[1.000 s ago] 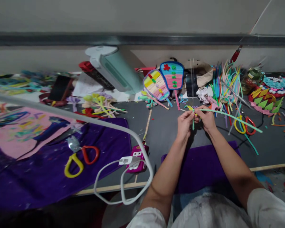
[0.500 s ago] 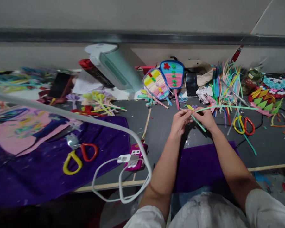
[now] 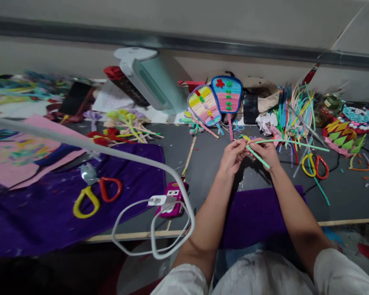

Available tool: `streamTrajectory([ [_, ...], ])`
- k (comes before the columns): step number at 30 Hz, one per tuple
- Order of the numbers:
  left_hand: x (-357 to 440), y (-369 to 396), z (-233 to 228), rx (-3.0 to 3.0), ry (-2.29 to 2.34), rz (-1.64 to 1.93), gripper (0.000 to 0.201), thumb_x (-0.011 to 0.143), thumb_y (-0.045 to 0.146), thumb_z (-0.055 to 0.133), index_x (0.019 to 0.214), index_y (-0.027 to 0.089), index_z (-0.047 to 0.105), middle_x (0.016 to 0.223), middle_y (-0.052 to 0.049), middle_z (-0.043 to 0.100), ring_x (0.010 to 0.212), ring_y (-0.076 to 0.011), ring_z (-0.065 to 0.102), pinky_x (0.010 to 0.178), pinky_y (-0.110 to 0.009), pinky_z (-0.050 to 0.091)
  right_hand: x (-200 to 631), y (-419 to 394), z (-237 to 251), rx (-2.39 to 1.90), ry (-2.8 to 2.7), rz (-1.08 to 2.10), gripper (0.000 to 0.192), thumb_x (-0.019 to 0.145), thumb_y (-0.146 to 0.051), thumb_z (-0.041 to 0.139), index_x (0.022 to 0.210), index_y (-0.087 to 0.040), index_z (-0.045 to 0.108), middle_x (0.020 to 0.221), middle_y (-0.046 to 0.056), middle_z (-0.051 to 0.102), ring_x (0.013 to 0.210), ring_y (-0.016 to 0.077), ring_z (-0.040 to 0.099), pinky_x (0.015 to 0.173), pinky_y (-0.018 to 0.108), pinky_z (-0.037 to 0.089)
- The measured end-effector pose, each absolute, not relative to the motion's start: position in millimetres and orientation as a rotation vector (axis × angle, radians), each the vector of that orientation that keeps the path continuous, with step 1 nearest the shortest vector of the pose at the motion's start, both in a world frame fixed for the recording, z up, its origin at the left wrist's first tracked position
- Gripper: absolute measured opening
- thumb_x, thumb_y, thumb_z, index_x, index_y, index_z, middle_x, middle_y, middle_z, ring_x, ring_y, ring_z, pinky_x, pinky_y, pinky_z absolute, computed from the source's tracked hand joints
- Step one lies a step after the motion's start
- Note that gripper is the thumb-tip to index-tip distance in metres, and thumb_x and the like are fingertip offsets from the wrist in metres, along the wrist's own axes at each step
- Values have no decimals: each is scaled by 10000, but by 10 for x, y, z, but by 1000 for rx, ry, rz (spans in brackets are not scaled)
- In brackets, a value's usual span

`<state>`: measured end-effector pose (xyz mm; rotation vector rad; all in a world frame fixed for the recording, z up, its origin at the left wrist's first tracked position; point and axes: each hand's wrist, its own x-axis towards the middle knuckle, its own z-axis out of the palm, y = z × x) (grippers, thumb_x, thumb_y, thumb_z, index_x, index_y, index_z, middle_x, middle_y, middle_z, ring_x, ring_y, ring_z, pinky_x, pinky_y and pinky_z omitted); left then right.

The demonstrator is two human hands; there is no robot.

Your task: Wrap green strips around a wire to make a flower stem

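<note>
A dark counter [image 3: 215,164] carries a purple cloth [image 3: 80,213], a leaning pale green appliance [image 3: 155,84] and two striped paddle fans [image 3: 217,102]. Above the counter's middle, the left hand [image 3: 232,157] and right hand [image 3: 266,153] meet, both pinching a thin green pipe cleaner [image 3: 290,142] that trails rightward toward red-and-yellow scissors [image 3: 316,166].

I wear a white short-sleeved cotton shirt [image 3: 264,274], its loose sleeves ending above my elbows. My forearms are bare down to both hands. No rings, watch or gloves show.
</note>
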<state>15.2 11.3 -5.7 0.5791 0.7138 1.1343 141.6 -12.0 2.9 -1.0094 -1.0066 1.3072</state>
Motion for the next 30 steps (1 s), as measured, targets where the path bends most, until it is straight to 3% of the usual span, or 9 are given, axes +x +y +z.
streamTrajectory([
  [6, 177, 101, -31, 366, 705, 1153, 136, 684, 144, 741, 741, 151, 618, 606, 24, 619, 527, -55, 589, 573, -157, 501, 1300, -110, 16, -978, -890, 1287, 217, 666, -381, 731, 784, -210, 668, 683, -7, 649, 504, 89, 532, 426, 207, 438],
  [13, 241, 71, 6, 264, 685, 1217, 106, 725, 111, 701, 723, 145, 601, 625, 23, 627, 537, -44, 593, 591, -142, 507, 1265, -125, 14, -979, -972, 1143, 232, 671, -403, 731, 767, -205, 656, 734, 14, 646, 533, 101, 538, 457, 222, 451],
  [19, 238, 67, -8, 454, 664, 1167, 214, 663, 227, 775, 798, 133, 640, 664, 2, 633, 582, -74, 606, 543, -162, 501, 1344, -92, 0, -1067, -1101, 987, 250, 754, -441, 643, 851, -211, 654, 788, 21, 648, 573, 116, 554, 491, 244, 468],
  [24, 203, 68, 12, 624, 675, 1119, 322, 620, 345, 803, 805, 128, 653, 670, -9, 629, 551, -84, 588, 522, -197, 510, 1476, -95, 69, -1102, -1503, 474, 152, 822, -344, 592, 827, -223, 685, 836, 55, 647, 799, 175, 610, 724, 325, 520],
  [30, 188, 69, 15, 734, 701, 1048, 335, 518, 270, 855, 739, 112, 657, 677, -27, 640, 561, -105, 603, 564, -238, 526, 1507, -92, 60, -1097, -1606, 315, 158, 855, -279, 544, 876, -219, 688, 872, 74, 639, 830, 175, 613, 752, 326, 507],
])
